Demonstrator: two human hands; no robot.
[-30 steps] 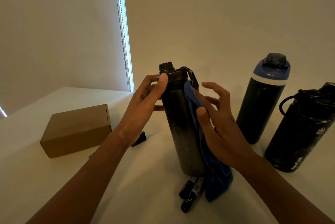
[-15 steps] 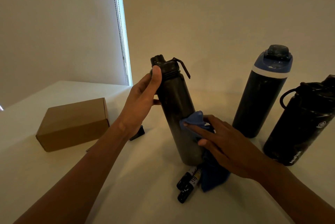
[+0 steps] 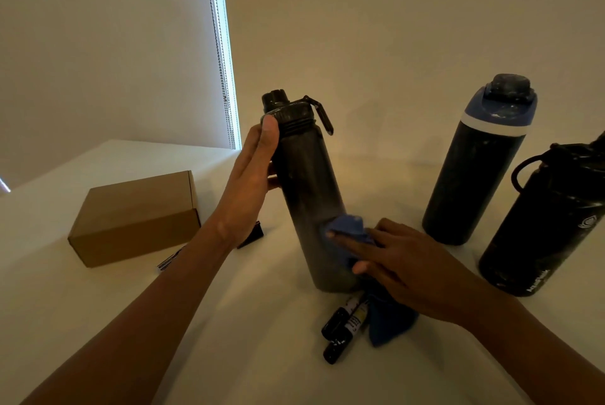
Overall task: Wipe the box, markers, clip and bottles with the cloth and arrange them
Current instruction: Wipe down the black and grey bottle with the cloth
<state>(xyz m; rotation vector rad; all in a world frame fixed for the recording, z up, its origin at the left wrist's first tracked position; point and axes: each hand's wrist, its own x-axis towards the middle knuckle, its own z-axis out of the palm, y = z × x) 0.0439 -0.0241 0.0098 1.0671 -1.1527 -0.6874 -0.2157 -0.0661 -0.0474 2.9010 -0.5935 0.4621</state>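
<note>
A tall dark bottle (image 3: 306,188) stands slightly tilted on the white table (image 3: 98,322). My left hand (image 3: 252,182) grips it near the neck. My right hand (image 3: 406,267) presses a blue cloth (image 3: 347,227) against the bottle's lower right side; the cloth's tail hangs down to the table behind my palm. Two black markers (image 3: 343,326) lie in front of the bottle's base. A black clip (image 3: 253,234) is partly hidden behind my left wrist. A brown cardboard box (image 3: 137,218) lies at the left.
A blue-lidded dark bottle (image 3: 478,162) and a black bottle with a loop handle (image 3: 550,221) stand at the right. Another marker (image 3: 170,260) peeks out under my left forearm. A wall and a window blind edge (image 3: 222,44) rise behind the table.
My right hand has slid the cloth from near the bottle's top down to its lower part. My left hand keeps its grip at the neck.
</note>
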